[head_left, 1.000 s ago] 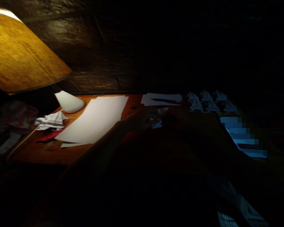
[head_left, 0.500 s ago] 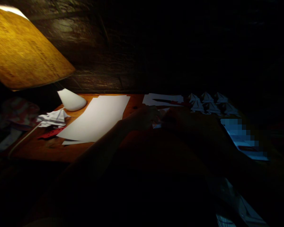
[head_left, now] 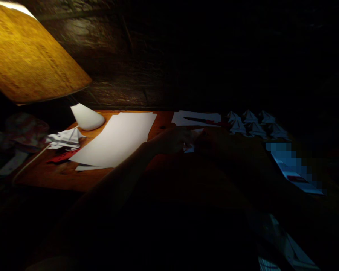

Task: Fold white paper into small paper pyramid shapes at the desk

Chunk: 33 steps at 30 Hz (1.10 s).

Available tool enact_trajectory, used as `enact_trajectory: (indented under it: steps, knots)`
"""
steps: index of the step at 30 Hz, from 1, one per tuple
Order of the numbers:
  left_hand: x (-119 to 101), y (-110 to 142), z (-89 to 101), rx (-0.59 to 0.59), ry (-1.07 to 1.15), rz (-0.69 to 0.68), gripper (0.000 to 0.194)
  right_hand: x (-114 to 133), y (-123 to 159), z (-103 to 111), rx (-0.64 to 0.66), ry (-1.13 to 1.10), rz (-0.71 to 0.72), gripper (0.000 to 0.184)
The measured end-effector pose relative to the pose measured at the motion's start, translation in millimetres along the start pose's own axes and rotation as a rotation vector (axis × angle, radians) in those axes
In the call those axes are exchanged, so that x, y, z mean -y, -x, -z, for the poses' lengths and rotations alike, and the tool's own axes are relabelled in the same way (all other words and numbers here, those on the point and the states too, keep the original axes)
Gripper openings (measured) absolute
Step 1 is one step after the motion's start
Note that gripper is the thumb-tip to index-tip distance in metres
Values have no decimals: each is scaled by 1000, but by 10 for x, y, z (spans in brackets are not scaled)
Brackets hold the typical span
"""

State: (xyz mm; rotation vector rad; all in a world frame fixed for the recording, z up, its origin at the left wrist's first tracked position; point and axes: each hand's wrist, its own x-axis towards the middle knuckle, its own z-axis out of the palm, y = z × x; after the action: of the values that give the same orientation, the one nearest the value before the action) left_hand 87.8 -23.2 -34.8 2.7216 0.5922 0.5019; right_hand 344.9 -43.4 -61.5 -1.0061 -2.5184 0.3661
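Both of my hands meet over the middle of the wooden table, deep in shadow. Between them is a small piece of folded white paper (head_left: 189, 149), only its edges showing. My left hand (head_left: 177, 139) is closed on the paper from the left, fingers bent. On the other side my right hand (head_left: 207, 141) is also closed at the paper, though it is so dark that its fingers barely show. Just behind the hands lie white sheets (head_left: 180, 118) with a dark-bladed knife (head_left: 196, 120) on top.
Several folded paper shapes (head_left: 252, 129) stand in rows at the back right. A lit lamp (head_left: 36, 60) with a white base (head_left: 87, 117), large white sheets (head_left: 121, 139), a crumpled paper piece (head_left: 66, 139) and a red object (head_left: 63, 155) are on the left. A bluish glowing screen (head_left: 290, 165) lies right.
The whole view has shifted slightly. My hands stay together at the folded paper, with a small movement of the left fingers over it.
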Motion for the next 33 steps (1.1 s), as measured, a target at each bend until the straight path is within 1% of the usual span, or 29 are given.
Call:
enact_trajectory:
  steps: [3,6,8,13,16,19,22,26,31,33]
  knots:
    - [-5,6,25,31,-12,-3,38,-19,1,-34,-18,-2,-10,24]
    - [0,17,42,50,-16,45,37,-35,1,-46,-26,10,1,25]
    - [-1,25,52,54,-14,68,39,-26,0,-30,-16,39,9,27]
    - [-39,31,82,84,-35,55,38,75,-1,58,20,80,0,25]
    - [-69,35,86,97,3,120,40,131,0,92,28,96,8,24]
    - [-82,42,82,103,61,176,45,134,2,90,41,45,17,25]
    - [-73,52,83,108,39,151,41,110,0,78,44,-25,11,28]
    - [-31,77,97,101,8,78,40,105,-11,96,58,14,-35,30]
    - [14,106,130,141,63,69,52,111,-22,118,61,-3,-51,29]
    - [4,110,146,156,65,66,53,106,-24,123,69,5,-56,29]
